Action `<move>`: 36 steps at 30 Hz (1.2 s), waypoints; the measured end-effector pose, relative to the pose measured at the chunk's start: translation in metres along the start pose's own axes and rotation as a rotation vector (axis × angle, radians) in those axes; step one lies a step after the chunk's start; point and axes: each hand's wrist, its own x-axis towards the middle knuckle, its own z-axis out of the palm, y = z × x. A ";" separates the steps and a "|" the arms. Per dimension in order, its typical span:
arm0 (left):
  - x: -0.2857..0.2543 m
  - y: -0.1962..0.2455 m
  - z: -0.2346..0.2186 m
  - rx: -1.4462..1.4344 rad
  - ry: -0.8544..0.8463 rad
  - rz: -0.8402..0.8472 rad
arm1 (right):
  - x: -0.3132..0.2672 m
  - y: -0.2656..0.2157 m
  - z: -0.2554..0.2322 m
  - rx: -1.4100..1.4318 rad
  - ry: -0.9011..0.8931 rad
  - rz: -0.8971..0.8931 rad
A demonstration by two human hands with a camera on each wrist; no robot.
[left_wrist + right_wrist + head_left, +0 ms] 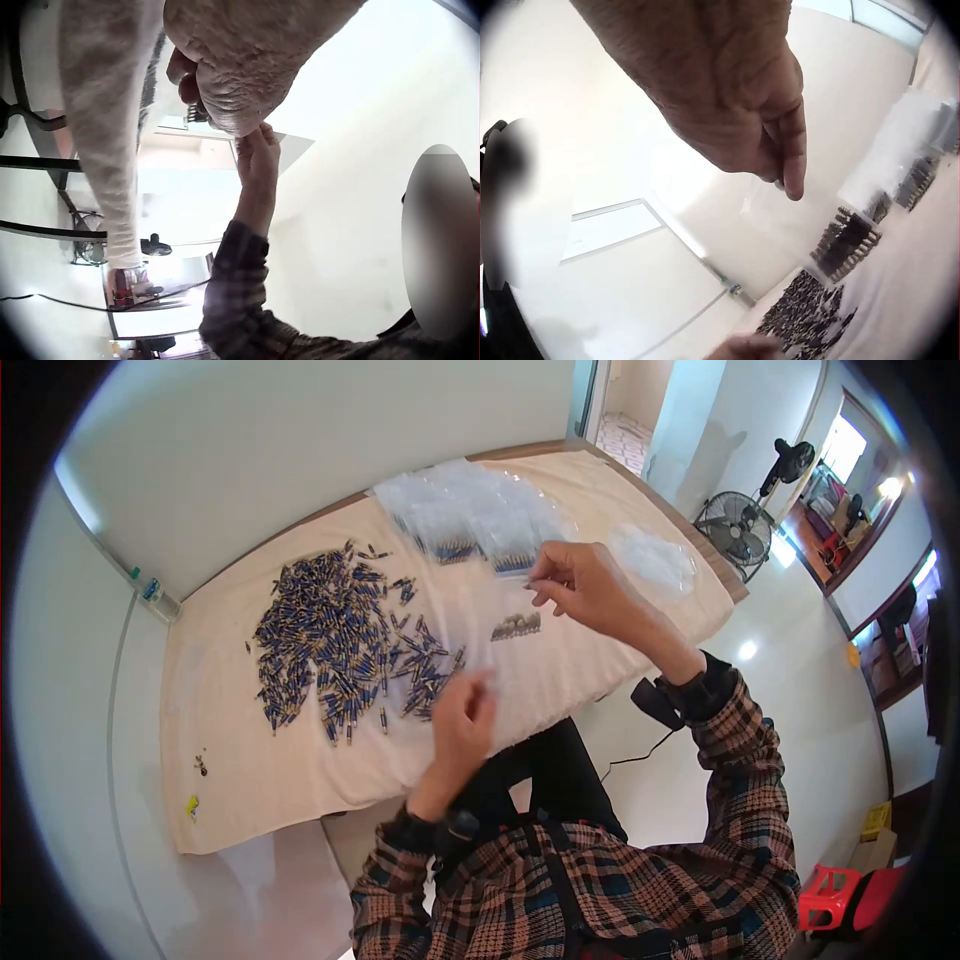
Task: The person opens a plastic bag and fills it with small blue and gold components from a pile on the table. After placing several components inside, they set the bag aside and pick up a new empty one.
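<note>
Lying on a table under a pale cloth (300, 790). Heaped at the left of it, a big pile of little blue and gold pieces (340, 640). Resting at the far edge, a row of filled clear bags (470, 515), with a bunch of empty clear bags (655, 555) just to the right. Standing on the shiny floor, two fans (745, 510). Sitting low at the right, a red stool (835, 895).

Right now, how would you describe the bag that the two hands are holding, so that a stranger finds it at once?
On the cream cloth covering the table, a heap of blue pieces lies left. Beside it, the clear bag is stretched between left hand and right hand. Unlike the filled bags behind, it is lifted.
</note>
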 end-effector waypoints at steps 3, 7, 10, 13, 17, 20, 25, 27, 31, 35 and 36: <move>-0.025 -0.006 0.011 -0.059 -0.106 -0.023 | 0.033 0.016 -0.005 0.115 -0.045 0.066; -0.028 -0.016 0.016 -0.133 -0.146 0.011 | 0.080 0.038 0.004 0.169 -0.066 0.055; -0.026 -0.017 0.014 -0.114 -0.158 0.040 | 0.117 0.069 0.019 0.161 -0.097 0.054; -0.025 -0.017 0.014 -0.100 -0.190 0.054 | 0.147 0.099 0.036 0.107 -0.067 0.033; -0.024 -0.018 0.012 -0.086 -0.212 0.013 | 0.178 0.132 0.056 -0.036 0.077 -0.067; -0.023 -0.018 0.015 -0.088 -0.159 0.042 | 0.190 0.168 0.073 -0.196 0.296 -0.272; -0.023 -0.014 0.017 -0.002 -0.183 0.043 | 0.159 0.170 0.083 -0.287 0.423 -0.173; -0.021 -0.006 0.018 -0.039 -0.212 0.034 | 0.135 0.152 0.074 -0.160 0.442 -0.187; -0.025 -0.011 0.019 -0.072 -0.204 -0.043 | 0.070 0.115 0.047 -0.268 0.578 -0.392; -0.024 -0.012 0.019 -0.012 -0.218 -0.029 | -0.006 0.118 0.005 -0.242 0.359 -0.193; -0.024 -0.011 0.019 0.018 -0.226 -0.017 | -0.023 0.141 -0.005 -0.327 0.404 -0.186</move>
